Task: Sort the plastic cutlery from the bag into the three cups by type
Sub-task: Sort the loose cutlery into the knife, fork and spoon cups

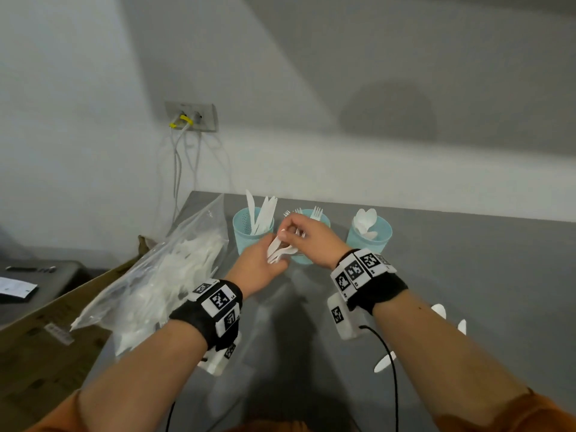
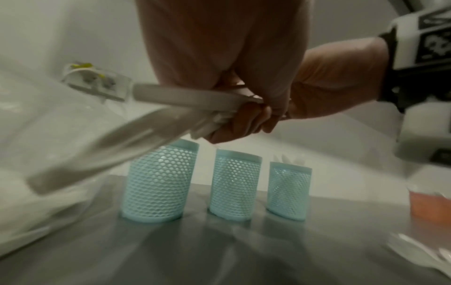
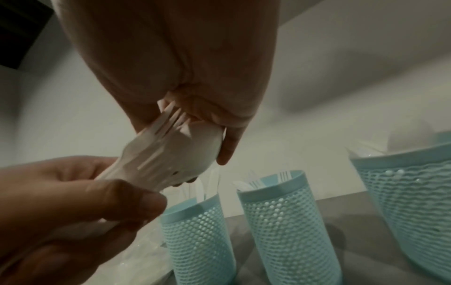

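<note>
My left hand (image 1: 274, 260) grips a bunch of white plastic cutlery (image 1: 279, 251) by the handles, in front of the cups. In the left wrist view the handles (image 2: 168, 96) stick out to the left of its curled fingers (image 2: 244, 121). My right hand (image 1: 288, 233) pinches the head end of the bunch, with a fork's tines (image 3: 171, 117) between its fingers beside a spoon bowl (image 3: 202, 148). Three teal mesh cups stand in a row: the knife cup (image 1: 246, 232), the fork cup (image 1: 322, 218) half hidden by my hands, and the spoon cup (image 1: 371, 240). The clear bag (image 1: 162, 269) of cutlery lies to the left.
Loose white pieces (image 1: 385, 361) lie on the grey table (image 1: 467, 260) by my right forearm. A cardboard box (image 1: 46, 338) sits below the table's left edge. A wall socket with cables (image 1: 191, 116) is behind the bag. An orange object (image 2: 429, 204) stands right of the cups.
</note>
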`<action>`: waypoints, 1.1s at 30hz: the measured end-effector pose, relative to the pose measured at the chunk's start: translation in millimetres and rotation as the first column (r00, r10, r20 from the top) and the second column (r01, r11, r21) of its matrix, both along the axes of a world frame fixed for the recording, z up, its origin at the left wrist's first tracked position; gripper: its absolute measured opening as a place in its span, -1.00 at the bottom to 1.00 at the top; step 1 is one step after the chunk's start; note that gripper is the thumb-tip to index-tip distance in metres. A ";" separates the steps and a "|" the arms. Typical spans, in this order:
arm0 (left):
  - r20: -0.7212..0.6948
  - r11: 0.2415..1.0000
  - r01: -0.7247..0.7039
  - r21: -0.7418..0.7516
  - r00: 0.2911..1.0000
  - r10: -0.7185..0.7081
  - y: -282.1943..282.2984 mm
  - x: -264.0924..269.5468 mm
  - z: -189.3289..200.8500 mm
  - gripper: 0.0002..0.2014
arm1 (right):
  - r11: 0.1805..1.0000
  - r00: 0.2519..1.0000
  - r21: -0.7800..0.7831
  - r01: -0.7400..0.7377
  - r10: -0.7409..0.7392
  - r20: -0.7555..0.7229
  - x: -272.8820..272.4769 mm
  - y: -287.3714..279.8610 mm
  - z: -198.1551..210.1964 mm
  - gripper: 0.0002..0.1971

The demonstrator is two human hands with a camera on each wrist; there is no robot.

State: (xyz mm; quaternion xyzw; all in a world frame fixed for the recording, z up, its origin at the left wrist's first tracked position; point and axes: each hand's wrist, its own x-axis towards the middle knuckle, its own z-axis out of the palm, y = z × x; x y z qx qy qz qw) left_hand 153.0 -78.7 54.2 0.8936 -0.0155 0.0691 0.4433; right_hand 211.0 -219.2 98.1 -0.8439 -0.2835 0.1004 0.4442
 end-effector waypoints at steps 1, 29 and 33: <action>-0.004 0.999 -0.011 -0.030 1.000 0.011 3.6 -1.4 0.8 -0.78 | 0.999 0.999 0.043 0.028 -0.026 -0.037 0.1 4.6 0.6 -0.97; 0.040 0.923 -0.278 -0.266 0.953 0.299 49.5 7.2 6.4 -0.69 | 0.924 0.956 0.256 0.285 -0.254 -0.147 15.0 75.8 16.5 -0.60; 0.053 0.923 -0.299 -0.243 0.946 0.321 41.0 10.4 7.8 -0.61 | 0.936 0.952 0.234 0.265 -0.215 -0.219 5.2 76.3 6.6 -0.76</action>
